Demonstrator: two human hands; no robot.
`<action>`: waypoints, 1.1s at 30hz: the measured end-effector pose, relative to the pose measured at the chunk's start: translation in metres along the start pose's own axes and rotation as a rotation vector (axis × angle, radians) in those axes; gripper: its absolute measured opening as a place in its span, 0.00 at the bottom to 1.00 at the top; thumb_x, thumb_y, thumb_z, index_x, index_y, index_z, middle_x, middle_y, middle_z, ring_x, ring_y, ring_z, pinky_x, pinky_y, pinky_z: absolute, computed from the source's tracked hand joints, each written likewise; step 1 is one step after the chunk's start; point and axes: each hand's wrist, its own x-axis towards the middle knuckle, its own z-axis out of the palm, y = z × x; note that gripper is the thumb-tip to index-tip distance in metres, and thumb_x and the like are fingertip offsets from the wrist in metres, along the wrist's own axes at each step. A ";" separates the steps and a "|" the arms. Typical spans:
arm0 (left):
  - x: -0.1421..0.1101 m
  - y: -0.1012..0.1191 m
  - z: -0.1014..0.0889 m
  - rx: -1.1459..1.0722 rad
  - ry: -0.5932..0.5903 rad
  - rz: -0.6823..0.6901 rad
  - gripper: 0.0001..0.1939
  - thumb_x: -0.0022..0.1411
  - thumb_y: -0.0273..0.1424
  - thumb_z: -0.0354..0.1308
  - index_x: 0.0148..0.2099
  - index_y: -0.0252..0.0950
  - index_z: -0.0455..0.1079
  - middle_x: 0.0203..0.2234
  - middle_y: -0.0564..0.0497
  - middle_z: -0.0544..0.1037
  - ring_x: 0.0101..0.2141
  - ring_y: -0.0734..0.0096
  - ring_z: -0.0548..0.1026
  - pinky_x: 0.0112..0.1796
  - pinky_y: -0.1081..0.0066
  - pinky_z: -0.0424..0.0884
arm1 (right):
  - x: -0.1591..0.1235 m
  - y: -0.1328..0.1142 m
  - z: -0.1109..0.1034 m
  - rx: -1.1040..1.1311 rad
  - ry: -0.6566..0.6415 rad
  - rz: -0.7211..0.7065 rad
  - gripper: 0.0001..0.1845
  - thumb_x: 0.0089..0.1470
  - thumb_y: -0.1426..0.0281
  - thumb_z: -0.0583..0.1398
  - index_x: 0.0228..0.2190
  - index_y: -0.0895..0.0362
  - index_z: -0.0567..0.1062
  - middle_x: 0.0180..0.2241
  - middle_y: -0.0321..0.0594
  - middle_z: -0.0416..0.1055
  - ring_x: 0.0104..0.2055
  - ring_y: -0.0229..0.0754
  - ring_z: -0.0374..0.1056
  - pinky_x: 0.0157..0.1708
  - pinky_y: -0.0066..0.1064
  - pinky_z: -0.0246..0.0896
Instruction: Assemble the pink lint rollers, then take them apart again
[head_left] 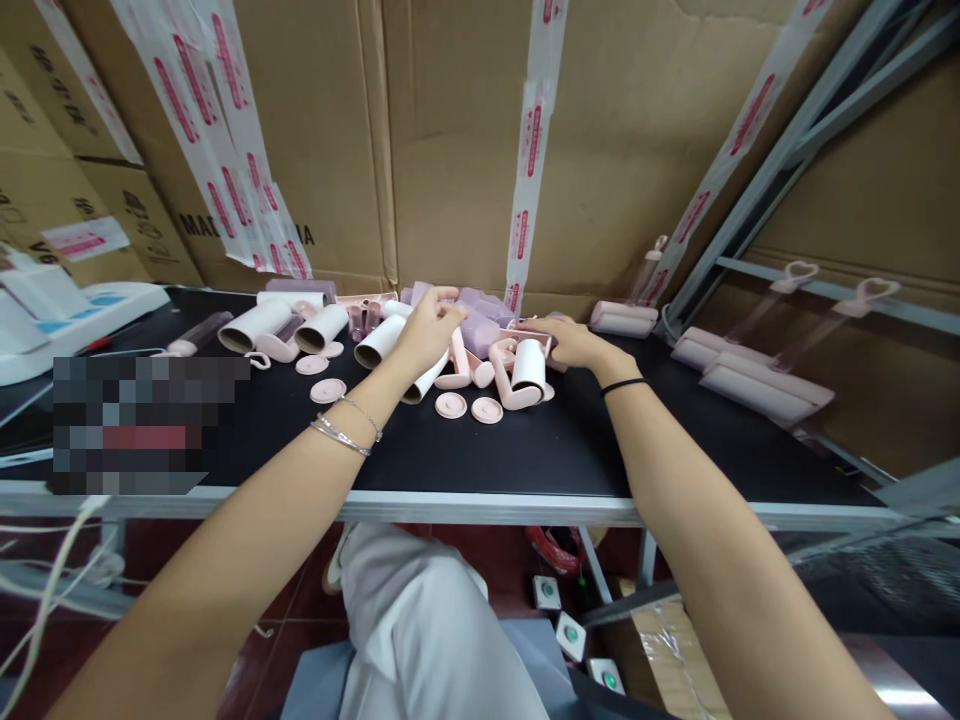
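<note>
My left hand (426,328) reaches to the back of the black table (465,450), fingers curled over a white paper roll (380,340) and pink parts; what it grips is hidden. My right hand (568,341) rests palm down by a pink lint-roller handle with a white roll (527,372), fingers stretched toward lilac pieces (480,325). Pink round caps (451,405) lie in front of both hands.
More white rolls (255,326) lie at the left. Finished covered rollers (622,318) rest at the right, others on a side shelf (757,385). Taped cardboard boxes (450,130) wall the back. A white device (75,315) sits far left.
</note>
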 end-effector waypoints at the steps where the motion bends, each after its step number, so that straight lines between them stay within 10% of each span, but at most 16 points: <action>1: -0.001 0.000 0.000 -0.002 -0.002 0.001 0.16 0.61 0.26 0.52 0.52 0.32 0.63 0.36 0.47 0.76 0.39 0.68 0.74 0.48 0.63 0.68 | 0.000 -0.005 -0.004 0.012 -0.016 0.021 0.35 0.50 0.76 0.54 0.60 0.46 0.67 0.58 0.39 0.69 0.56 0.52 0.63 0.54 0.44 0.58; 9: 0.000 -0.003 0.001 -0.006 -0.016 -0.002 0.17 0.61 0.26 0.52 0.52 0.32 0.63 0.36 0.48 0.76 0.39 0.68 0.75 0.48 0.64 0.69 | 0.012 -0.010 -0.020 0.036 0.011 0.010 0.30 0.54 0.80 0.50 0.54 0.53 0.74 0.44 0.46 0.75 0.43 0.44 0.69 0.45 0.31 0.59; 16: 0.005 -0.010 0.000 0.014 -0.006 0.020 0.17 0.61 0.27 0.53 0.53 0.33 0.63 0.36 0.47 0.76 0.40 0.67 0.75 0.48 0.62 0.69 | 0.029 -0.015 -0.005 -0.061 -0.014 -0.050 0.27 0.56 0.72 0.55 0.56 0.43 0.72 0.55 0.43 0.69 0.54 0.54 0.61 0.50 0.44 0.55; 29: 0.009 -0.006 -0.010 -0.008 0.134 0.043 0.16 0.59 0.26 0.52 0.51 0.34 0.64 0.38 0.46 0.76 0.42 0.66 0.74 0.49 0.61 0.69 | 0.024 -0.028 -0.006 -0.176 0.266 -0.125 0.17 0.59 0.71 0.51 0.46 0.61 0.73 0.46 0.53 0.74 0.49 0.53 0.67 0.49 0.41 0.51; 33: 0.010 -0.006 -0.013 0.009 0.160 0.065 0.17 0.59 0.26 0.52 0.51 0.35 0.63 0.39 0.47 0.76 0.43 0.67 0.74 0.50 0.61 0.68 | 0.019 -0.033 -0.014 -0.229 0.175 -0.076 0.18 0.58 0.69 0.52 0.47 0.61 0.72 0.45 0.52 0.74 0.45 0.52 0.69 0.43 0.38 0.54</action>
